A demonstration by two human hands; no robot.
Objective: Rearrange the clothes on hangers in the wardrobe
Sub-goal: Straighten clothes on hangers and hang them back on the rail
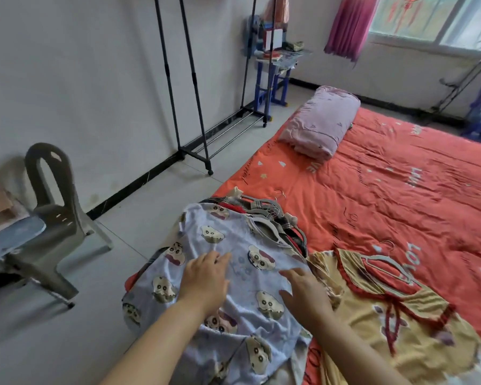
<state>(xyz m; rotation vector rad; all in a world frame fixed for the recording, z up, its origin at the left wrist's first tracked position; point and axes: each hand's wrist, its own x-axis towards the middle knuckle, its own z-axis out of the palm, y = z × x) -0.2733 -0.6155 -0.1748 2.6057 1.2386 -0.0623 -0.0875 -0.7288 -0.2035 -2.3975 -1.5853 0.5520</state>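
Both hands lie flat with straight fingers, holding nothing: the left hand [206,282] and right hand [303,295] press on a pale blue cartoon-print shirt [233,237], probably to smooth it. It tops a pile of hangered clothes [264,209] at the near left edge of the orange quilt [400,190], hooks pointing far, likely for easy lifting to the garment rack [194,76] at the far left wall; a yellow garment [400,329] lies just right
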